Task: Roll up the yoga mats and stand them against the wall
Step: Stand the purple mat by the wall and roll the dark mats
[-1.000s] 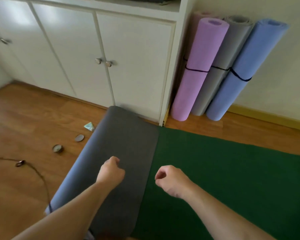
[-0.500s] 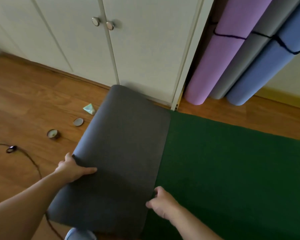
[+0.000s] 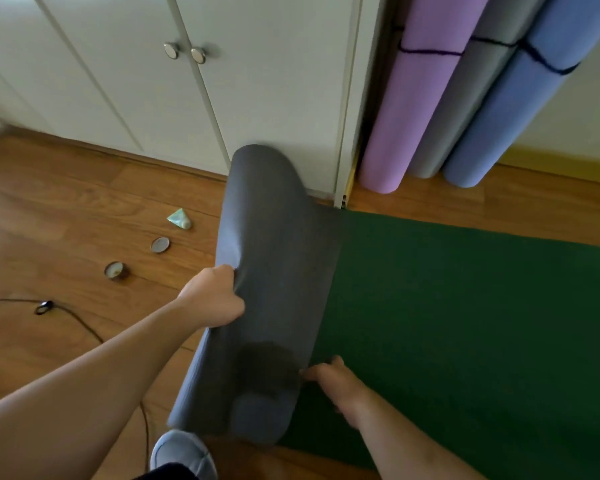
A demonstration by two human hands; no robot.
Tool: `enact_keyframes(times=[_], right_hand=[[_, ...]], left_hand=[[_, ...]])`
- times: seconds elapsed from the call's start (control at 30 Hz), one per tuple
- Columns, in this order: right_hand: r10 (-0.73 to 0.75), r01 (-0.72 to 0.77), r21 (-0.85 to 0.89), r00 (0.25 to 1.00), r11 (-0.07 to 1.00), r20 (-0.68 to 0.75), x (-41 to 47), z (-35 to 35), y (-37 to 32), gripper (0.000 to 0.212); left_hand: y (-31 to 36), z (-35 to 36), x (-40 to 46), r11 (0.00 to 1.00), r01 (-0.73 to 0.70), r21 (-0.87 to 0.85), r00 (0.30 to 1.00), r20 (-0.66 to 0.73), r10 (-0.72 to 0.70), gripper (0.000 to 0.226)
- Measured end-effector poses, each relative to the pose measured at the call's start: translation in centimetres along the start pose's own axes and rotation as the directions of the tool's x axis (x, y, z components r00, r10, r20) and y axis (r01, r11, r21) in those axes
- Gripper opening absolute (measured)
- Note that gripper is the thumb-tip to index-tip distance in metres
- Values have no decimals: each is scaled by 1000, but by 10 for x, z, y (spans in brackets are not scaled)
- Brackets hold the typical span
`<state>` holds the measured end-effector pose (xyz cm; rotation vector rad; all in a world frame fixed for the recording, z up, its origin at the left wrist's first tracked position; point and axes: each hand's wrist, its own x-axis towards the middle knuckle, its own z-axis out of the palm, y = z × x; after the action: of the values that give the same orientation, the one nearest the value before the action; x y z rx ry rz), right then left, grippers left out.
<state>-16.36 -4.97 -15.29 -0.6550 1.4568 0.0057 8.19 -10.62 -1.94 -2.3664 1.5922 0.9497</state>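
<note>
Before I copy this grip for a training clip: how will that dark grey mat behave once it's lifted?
Probably floppy: the dark grey mat already curls and sags where the left hand grips its edge. It looks light, rising under a one-hand grip while the right hand holds its other edge. Loosely rolled, it would likely unfurl if released.

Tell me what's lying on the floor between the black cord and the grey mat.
In the head view, between the black cord and the grey mat: a small tin, its round lid and a pale green tube on wooden floor.

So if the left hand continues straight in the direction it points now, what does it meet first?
Probably the grey mat itself: the left hand already grips its edge, and the mat's lifted fold lies directly ahead. Depth is uncertain.
</note>
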Motion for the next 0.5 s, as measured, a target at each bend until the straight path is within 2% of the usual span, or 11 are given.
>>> enact_keyframes(times=[0.1, 0.23, 0.33, 0.43, 0.47, 0.5], right_hand=[[-69, 68, 61, 998, 996, 10, -26, -13, -6, 102], [-94, 91, 183, 996, 979, 10, -56, -29, -3, 94], [-103, 85, 291, 993, 953, 49, -76, -39, 4, 110], [-120, 108, 374, 993, 921, 8, -102, -61, 6, 127], [-122, 120, 395, 992, 911, -21, -122, -69, 1, 127], [-127, 134, 408, 991, 903, -45, -141, -78, -2, 117]], left_hand=[[32, -1, -24, 995, -55, -84, 998, -7, 54, 24], [67, -13, -60, 947, -91, -308, 995, 13, 99, 35], [91, -24, -92, 877, -110, -467, 991, 19, 135, 34], [110, -37, -126, 804, -133, -580, 986, 6, 167, 37], [116, -43, -137, 772, -137, -621, 985, -4, 172, 40], [122, -48, -149, 733, -144, -665, 984, -16, 178, 40]])
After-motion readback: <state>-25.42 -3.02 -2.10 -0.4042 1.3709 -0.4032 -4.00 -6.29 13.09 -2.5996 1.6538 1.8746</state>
